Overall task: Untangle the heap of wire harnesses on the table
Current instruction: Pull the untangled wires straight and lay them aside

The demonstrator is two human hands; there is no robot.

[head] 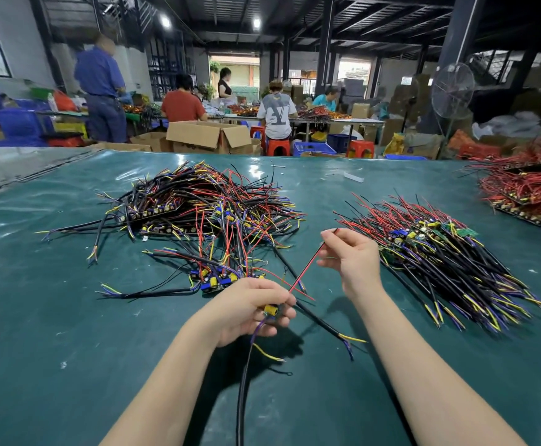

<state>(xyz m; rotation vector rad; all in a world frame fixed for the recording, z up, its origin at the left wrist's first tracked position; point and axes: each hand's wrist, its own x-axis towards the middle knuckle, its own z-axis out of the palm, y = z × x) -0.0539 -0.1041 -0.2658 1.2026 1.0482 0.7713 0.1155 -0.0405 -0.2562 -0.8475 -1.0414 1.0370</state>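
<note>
A tangled heap of wire harnesses [205, 210] lies on the green table [53, 317], left of centre. My left hand [250, 309] grips one harness by its small circuit board with a yellow part [270, 310]; its black cable [243, 391] hangs down toward me. From that board a red and black wire pair [307, 268] runs up to my right hand [349, 255], which pinches it near its far end. A second harness's black cable [320, 320] lies on the table under my hands. To the right sits an orderly pile of sorted harnesses [436, 249].
Another pile of red-wired boards [526, 191] lies at the far right of the table. A small white scrap [353, 177] rests at the back. Beyond the table are cardboard boxes [208, 136], stools, a standing fan [452, 91] and several people at other benches.
</note>
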